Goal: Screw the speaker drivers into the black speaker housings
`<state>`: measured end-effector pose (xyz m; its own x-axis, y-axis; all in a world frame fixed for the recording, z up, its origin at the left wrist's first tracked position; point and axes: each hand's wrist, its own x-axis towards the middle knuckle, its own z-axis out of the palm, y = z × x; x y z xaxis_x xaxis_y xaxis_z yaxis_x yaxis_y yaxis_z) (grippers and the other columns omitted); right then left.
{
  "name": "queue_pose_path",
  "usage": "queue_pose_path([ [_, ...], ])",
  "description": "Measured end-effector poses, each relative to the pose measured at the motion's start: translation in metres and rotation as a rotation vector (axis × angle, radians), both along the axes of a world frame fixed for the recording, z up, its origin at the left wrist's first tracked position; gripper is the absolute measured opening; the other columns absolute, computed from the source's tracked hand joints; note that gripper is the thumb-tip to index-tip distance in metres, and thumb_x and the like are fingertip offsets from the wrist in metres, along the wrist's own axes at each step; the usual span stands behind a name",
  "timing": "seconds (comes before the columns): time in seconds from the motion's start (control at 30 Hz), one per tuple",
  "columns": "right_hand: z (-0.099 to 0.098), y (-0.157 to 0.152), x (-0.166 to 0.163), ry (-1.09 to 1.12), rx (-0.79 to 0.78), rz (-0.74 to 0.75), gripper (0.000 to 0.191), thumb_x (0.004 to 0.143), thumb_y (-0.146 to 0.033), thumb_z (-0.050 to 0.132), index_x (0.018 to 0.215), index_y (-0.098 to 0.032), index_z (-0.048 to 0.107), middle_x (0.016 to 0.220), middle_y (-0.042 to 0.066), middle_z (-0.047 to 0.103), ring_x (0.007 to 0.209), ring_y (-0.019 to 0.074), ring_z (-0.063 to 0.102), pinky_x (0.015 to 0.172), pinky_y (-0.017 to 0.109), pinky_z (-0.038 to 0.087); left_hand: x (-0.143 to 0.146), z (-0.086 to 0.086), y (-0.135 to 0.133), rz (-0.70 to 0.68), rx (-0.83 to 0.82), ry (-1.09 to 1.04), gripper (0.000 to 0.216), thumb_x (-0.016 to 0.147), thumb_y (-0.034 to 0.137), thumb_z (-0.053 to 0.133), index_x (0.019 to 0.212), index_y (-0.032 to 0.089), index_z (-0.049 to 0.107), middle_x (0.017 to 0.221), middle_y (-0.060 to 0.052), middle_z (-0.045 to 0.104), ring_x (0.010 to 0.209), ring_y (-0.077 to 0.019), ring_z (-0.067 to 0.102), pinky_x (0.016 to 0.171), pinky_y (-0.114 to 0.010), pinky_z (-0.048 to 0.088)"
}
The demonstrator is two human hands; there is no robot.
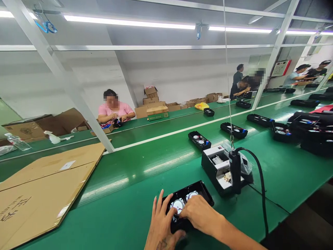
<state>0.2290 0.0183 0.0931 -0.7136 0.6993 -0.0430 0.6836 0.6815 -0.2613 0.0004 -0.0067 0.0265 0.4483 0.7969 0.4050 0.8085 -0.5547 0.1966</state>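
A black speaker case (207,194) lies open on the green work surface in front of me, with two round silver speaker drivers (178,205) inside. My left hand (163,222) grips the left end of the case, its fingers spread along the side and its thumb at the near edge. Over the case, my right hand (199,213) has its fingers bent and pressed together beside the drivers. What those fingertips hold, if anything, is hidden. Just beyond sits a black and silver box-shaped device (214,168), with a black cylindrical power screwdriver (235,172) hanging in front of it.
A flattened cardboard sheet (52,187) covers the left side. More speaker cases (199,140) lie along the green belt (156,152), and others are stacked at right. A black cable (262,187) loops down near my right arm. Across the belt, a person in pink (114,111) handles parts.
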Motion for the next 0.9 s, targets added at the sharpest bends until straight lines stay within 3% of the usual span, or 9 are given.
queue_pose_path([
  [0.1, 0.001, 0.004, 0.006, 0.098, -0.115, -0.006, 0.032, 0.097, -0.016, 0.058, 0.112, -0.033, 0.081, 0.105, 0.002, 0.088, 0.097, 0.0226, 0.080, 0.072, 0.032, 0.044, 0.001, -0.006, 0.007, -0.024, 0.033, 0.126, 0.058, 0.050, 0.029, 0.100, 0.100, 0.026, 0.071, 0.154, -0.014, 0.065, 0.150, -0.0568, 0.047, 0.114, -0.087, 0.044],
  [0.27, 0.004, -0.004, 0.013, 0.125, -0.167, 0.019, 0.030, 0.085, -0.016, 0.062, 0.107, -0.027, 0.080, 0.106, 0.006, 0.087, 0.102, 0.0270, 0.080, 0.085, 0.033, 0.052, 0.004, -0.015, 0.013, -0.105, 0.002, 0.181, 0.050, 0.058, 0.016, 0.090, 0.104, 0.028, 0.074, 0.147, -0.006, 0.071, 0.150, -0.0521, 0.049, 0.119, -0.084, 0.040],
  [0.33, 0.006, -0.010, 0.008, 0.079, -0.131, 0.005, 0.028, 0.080, -0.020, 0.068, 0.107, -0.021, 0.077, 0.110, 0.011, 0.085, 0.107, 0.0310, 0.078, 0.099, 0.039, 0.052, 0.004, -0.008, 0.018, -0.130, -0.123, 0.159, 0.048, 0.062, 0.013, 0.085, 0.106, 0.030, 0.076, 0.141, -0.003, 0.075, 0.151, -0.0524, 0.048, 0.120, -0.086, 0.035],
  [0.43, 0.011, -0.009, -0.002, 0.016, -0.091, -0.028, 0.036, 0.084, -0.017, 0.066, 0.120, -0.015, 0.073, 0.119, 0.018, 0.082, 0.114, 0.0327, 0.076, 0.110, 0.044, 0.048, 0.005, 0.018, 0.030, -0.094, -0.418, 0.051, 0.044, 0.061, 0.015, 0.087, 0.101, 0.032, 0.079, 0.135, -0.001, 0.077, 0.154, -0.0502, 0.043, 0.127, -0.083, 0.020],
  [0.47, 0.014, -0.004, -0.005, 0.013, -0.098, -0.037, 0.039, 0.085, -0.016, 0.065, 0.123, -0.016, 0.072, 0.119, 0.017, 0.082, 0.115, 0.0326, 0.076, 0.109, 0.043, 0.048, 0.005, 0.029, 0.037, -0.068, -0.512, -0.017, 0.040, 0.059, 0.016, 0.089, 0.095, 0.030, 0.079, 0.134, -0.002, 0.077, 0.154, -0.0478, 0.043, 0.130, -0.077, 0.018],
  [0.53, 0.023, 0.014, -0.007, 0.047, -0.137, -0.046, 0.045, 0.082, -0.017, 0.065, 0.126, -0.022, 0.073, 0.116, 0.011, 0.084, 0.109, 0.0312, 0.078, 0.096, 0.039, 0.052, 0.004, 0.050, 0.052, -0.028, -0.656, -0.156, 0.031, 0.055, 0.020, 0.093, 0.080, 0.025, 0.075, 0.132, -0.002, 0.075, 0.143, -0.0403, 0.055, 0.129, -0.061, 0.031],
  [0.63, 0.035, 0.052, -0.008, 0.088, -0.229, -0.027, 0.051, 0.077, -0.023, 0.069, 0.128, -0.029, 0.075, 0.104, 0.005, 0.084, 0.089, 0.0255, 0.078, 0.066, 0.030, 0.047, -0.001, 0.070, 0.078, -0.027, -0.769, -0.242, 0.030, 0.056, 0.030, 0.093, 0.066, 0.021, 0.066, 0.122, -0.001, 0.076, 0.109, -0.0256, 0.069, 0.097, -0.037, 0.053],
  [0.77, 0.038, 0.094, -0.014, 0.067, -0.305, 0.025, 0.044, 0.067, -0.042, 0.084, 0.108, -0.026, 0.081, 0.090, 0.000, 0.079, 0.077, 0.0198, 0.069, 0.056, 0.026, 0.038, -0.008, 0.074, 0.103, -0.026, -0.832, -0.265, 0.042, 0.050, 0.043, 0.096, 0.067, 0.021, 0.064, 0.110, 0.001, 0.075, 0.100, -0.0211, 0.067, 0.086, -0.030, 0.050],
  [0.9, 0.030, 0.106, -0.013, 0.067, -0.315, 0.052, 0.041, 0.065, -0.050, 0.088, 0.097, -0.025, 0.082, 0.078, -0.004, 0.071, 0.070, 0.0151, 0.060, 0.057, 0.026, 0.036, -0.010, 0.068, 0.108, -0.051, -0.857, -0.262, 0.056, 0.038, 0.051, 0.100, 0.069, 0.022, 0.063, 0.106, 0.001, 0.073, 0.099, -0.0211, 0.065, 0.084, -0.030, 0.048],
])
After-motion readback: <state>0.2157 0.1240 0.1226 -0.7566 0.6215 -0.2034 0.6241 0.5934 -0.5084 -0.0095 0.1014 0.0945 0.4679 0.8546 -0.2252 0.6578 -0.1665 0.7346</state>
